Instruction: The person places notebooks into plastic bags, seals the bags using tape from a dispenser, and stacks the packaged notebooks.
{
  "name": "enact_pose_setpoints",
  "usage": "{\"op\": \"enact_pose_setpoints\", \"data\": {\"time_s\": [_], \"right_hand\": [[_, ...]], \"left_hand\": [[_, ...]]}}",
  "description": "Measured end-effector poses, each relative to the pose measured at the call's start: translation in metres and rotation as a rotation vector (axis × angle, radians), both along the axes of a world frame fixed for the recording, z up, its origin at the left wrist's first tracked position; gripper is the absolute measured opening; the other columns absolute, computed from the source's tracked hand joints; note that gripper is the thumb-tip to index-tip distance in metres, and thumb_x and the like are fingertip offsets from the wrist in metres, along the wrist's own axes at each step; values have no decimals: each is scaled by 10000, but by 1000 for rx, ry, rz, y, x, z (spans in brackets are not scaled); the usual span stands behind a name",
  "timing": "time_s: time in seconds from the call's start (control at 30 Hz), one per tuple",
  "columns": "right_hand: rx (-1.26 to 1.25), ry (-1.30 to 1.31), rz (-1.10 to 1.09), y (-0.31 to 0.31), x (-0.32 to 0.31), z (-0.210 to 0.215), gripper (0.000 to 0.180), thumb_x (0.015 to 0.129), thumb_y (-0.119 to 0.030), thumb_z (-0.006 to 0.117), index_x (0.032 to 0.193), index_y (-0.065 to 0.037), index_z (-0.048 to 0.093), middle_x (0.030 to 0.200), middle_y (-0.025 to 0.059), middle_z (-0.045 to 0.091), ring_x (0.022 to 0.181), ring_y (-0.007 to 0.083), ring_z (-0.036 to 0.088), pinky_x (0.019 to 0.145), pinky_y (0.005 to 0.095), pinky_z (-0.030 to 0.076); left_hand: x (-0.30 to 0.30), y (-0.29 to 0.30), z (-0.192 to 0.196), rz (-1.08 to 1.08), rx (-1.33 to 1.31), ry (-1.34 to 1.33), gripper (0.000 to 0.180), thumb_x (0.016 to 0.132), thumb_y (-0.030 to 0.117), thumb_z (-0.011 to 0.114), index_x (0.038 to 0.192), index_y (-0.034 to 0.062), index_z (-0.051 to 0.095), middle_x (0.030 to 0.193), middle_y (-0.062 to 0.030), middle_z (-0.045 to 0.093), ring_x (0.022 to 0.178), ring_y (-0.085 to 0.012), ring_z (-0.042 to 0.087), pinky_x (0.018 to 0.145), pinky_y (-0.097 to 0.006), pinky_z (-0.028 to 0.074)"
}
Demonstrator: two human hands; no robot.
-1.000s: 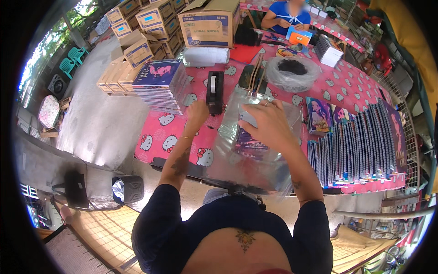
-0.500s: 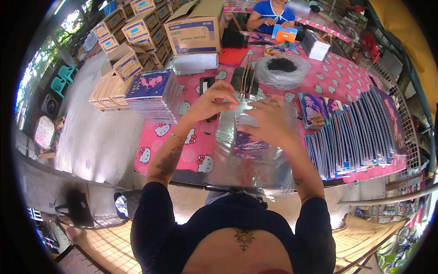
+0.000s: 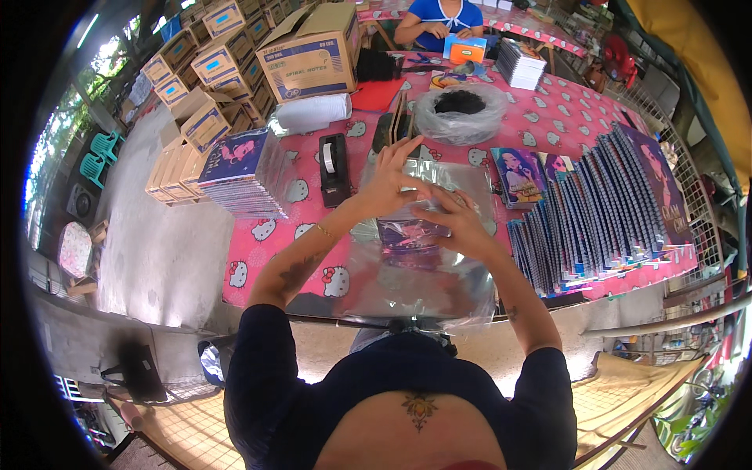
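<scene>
A purple notebook [image 3: 411,236] with a cover picture lies on clear plastic wrapping [image 3: 415,286] at the table's front edge, under both hands. My left hand [image 3: 392,186] rests over the upper part of the plastic, fingers stretched out and apart. Against the notebook's upper right lies my right hand [image 3: 462,225], its fingers spread and almost meeting the left fingertips. The hands partly hide the notebook's upper end. Just left of them stands a black tape dispenser [image 3: 334,170].
Spiral notebooks [image 3: 603,207] stand in a long row at right, beside flat ones [image 3: 517,178]. Wrapped notebooks [image 3: 239,168] are stacked at left. Behind are a plastic bag with black contents [image 3: 460,125], a white roll [image 3: 313,112], cartons [image 3: 309,63] and another person [image 3: 445,23].
My left hand has gone from a pinch to stretched fingers and come down over the plastic. My right hand has lowered onto the notebook. The view has shifted, uncovering the tape dispenser.
</scene>
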State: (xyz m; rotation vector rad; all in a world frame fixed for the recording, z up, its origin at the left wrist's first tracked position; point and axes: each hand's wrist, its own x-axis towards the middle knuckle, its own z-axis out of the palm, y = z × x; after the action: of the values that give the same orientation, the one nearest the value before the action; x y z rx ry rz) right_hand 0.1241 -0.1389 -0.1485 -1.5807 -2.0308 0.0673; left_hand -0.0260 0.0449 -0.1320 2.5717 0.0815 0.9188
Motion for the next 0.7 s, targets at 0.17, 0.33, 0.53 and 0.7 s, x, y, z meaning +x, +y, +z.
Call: {"op": "enact_pose_setpoints", "data": {"time_s": [0.17, 0.33, 0.53, 0.7], "right_hand": [[-7, -9, -75, 2, -1, -7, 557, 769, -225, 779, 1307, -263, 638, 1541, 157, 378, 1354, 288, 432, 1140, 478, 238], [201, 628, -40, 29, 25, 17, 454, 943, -337, 627, 1332, -103, 615, 1509, 162, 420, 1376, 279, 409, 1134, 428, 304], [-527, 734, 108, 111, 56, 23, 650, 890, -325, 721, 1421, -37, 480, 1427, 154, 506, 1313, 242, 475, 1094, 323, 362], [-133, 1137, 268, 81, 46, 12, 508, 904, -320, 718, 1300, -24, 602, 1168, 81, 680, 1065, 138, 611, 969, 306, 455]], "left_hand": [[8, -22, -2, 279, 3, -16, 753, 744, 297, 817, 1415, 296, 474, 1597, -201, 162, 1431, -449, 211, 1123, -629, 185], [-40, -29, 44, -36, -405, -141, 787, 759, 282, 803, 1455, 202, 444, 1536, -198, 300, 1403, -382, 320, 1154, -535, 233], [-46, -51, 64, 63, 203, -122, 423, 810, 137, 750, 1199, 13, 637, 1411, -112, 498, 1282, -239, 479, 1122, -407, 308], [-52, 2, 4, -20, -931, 24, 574, 887, 117, 688, 1408, 20, 469, 1410, -63, 491, 1234, -173, 492, 1059, -325, 368]]}}
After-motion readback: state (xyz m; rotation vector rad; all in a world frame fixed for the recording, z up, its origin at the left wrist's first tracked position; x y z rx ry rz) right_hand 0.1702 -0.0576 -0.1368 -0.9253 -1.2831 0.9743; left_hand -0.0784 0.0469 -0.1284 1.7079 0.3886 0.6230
